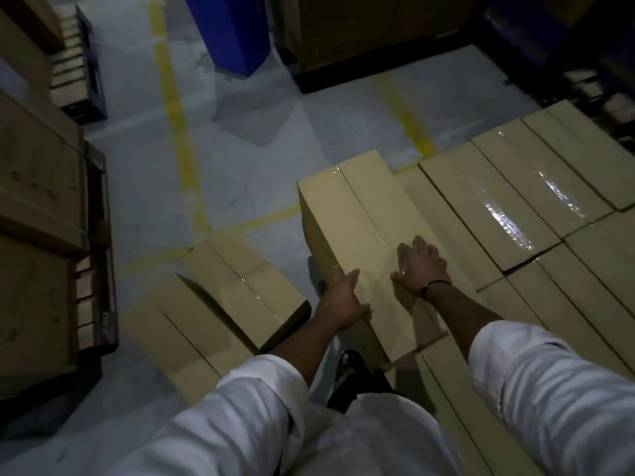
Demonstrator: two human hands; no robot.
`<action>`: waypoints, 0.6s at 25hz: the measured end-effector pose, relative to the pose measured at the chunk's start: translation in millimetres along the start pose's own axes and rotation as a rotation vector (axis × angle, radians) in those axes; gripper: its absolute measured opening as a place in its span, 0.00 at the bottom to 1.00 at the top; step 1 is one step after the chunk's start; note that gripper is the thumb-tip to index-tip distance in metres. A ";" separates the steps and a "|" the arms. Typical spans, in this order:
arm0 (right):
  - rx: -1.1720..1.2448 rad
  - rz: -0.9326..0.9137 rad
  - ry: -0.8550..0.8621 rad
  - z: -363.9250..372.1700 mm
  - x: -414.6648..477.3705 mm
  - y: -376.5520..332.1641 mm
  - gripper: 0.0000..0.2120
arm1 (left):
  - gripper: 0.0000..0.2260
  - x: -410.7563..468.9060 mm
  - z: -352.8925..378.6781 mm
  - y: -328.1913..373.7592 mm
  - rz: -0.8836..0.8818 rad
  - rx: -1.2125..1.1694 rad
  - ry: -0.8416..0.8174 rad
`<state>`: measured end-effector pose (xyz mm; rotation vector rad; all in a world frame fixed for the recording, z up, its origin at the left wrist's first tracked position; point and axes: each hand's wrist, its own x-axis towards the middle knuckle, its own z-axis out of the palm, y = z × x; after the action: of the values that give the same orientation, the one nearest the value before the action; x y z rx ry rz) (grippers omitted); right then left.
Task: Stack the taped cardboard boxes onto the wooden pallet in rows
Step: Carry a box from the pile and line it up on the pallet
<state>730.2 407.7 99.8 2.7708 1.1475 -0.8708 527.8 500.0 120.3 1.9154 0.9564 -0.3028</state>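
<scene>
A long taped cardboard box (357, 214) lies at the left edge of a layer of stacked boxes (515, 207), standing higher than them. My left hand (343, 300) grips its near left edge, thumb on top. Flat on the box's taped top rests my right hand (421, 266), fingers spread, a dark band on the wrist. Two more taped boxes (240, 286) lie on the floor to the left, one across the other. The pallet under the stack is hidden.
Large cartons on a dark pallet (37, 207) stand at the left. A blue column (230, 32) and another loaded pallet (378, 36) are at the back. Yellow lines (178, 132) cross the grey floor between them. My shoe (350, 365) is by the stack.
</scene>
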 end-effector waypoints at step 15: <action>0.263 0.265 0.096 112.2 -178.2 -64.2 0.39 | 0.38 -90.0 -91.5 -90.3 0.150 0.292 0.074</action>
<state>530.9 314.4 106.5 3.1090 0.6919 -0.9259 386.4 554.5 161.2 2.2656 0.8459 -0.2979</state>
